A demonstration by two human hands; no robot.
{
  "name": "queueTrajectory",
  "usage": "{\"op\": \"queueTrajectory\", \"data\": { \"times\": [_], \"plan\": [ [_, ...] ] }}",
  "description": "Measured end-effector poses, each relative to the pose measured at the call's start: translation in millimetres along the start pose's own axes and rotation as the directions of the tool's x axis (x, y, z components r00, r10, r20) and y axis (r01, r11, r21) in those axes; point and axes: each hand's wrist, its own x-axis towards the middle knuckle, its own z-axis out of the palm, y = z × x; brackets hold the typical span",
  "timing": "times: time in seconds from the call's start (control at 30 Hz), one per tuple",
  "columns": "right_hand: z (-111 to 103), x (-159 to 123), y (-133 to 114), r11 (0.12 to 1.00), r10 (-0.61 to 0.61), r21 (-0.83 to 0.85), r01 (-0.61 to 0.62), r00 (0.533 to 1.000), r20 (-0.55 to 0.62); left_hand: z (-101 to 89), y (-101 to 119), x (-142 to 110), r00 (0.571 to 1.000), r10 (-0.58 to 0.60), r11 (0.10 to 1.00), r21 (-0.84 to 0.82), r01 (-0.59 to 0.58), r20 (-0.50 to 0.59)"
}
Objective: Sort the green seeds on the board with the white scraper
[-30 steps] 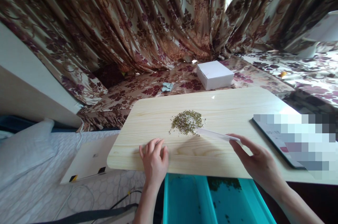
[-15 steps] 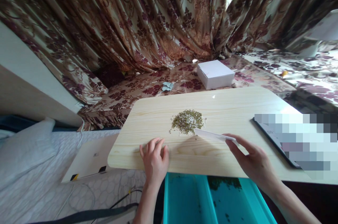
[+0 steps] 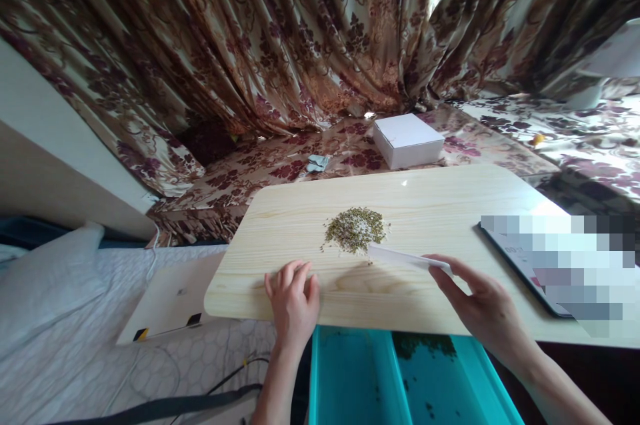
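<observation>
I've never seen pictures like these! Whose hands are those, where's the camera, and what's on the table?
No robot here: these are a person's two bare hands. The camera is worn on their head, looking forward and down. The right hand holds a thin white strip, its far end at the edge of a pile of small green and white grains. The left hand holds nothing and rests on the pale table. To the right lies a flat screen, partly pixelated. A turquoise tray sits below.
</observation>
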Motion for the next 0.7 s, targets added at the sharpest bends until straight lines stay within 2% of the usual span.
{"op": "queueTrajectory", "data": {
  "times": [0.23, 0.7],
  "plan": [
    [-8.3, -5.3, -1.8, 1.0, -0.023, 0.007, 0.023, 0.994, 0.111, 1.0, -0.5, -0.3, 1.0, -0.002, 1.0, -0.004, 0.002, -0.008],
    [0.7, 0.5, 3.9, 0.997, -0.031, 0.077, 0.025, 0.996, 0.089, 0.4, -0.5, 0.0, 1.0, -0.003, 1.0, -0.003, 0.003, -0.006]
  ]
}}
